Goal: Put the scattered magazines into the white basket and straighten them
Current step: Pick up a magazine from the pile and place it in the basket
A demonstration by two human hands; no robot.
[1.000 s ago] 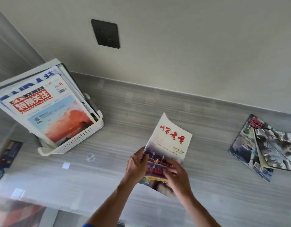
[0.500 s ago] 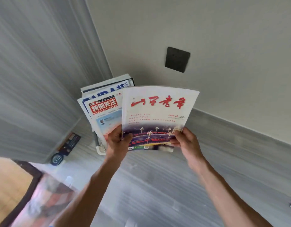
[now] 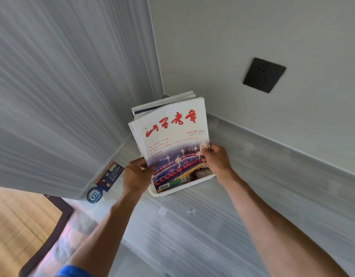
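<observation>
Corner counter (image 3: 222, 226): magazine (image 3: 172, 134) (basketed, seemingly) gripped

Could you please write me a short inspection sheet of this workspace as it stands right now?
Surface: grey wood-grain counter, running into a corner.
Job's things: white basket in the corner, with a stack of magazines standing in it; the magazine with red lettering is at the front, its lower edge inside the rim.
Clutter: dark leaflet and round blue badge left of the basket.
Hands: left hand grips the front magazine's left edge, right hand pinches its right edge.
Cables: nothing seen.
Surroundings: black wall socket on the pale wall; wooden floor lower left.
</observation>
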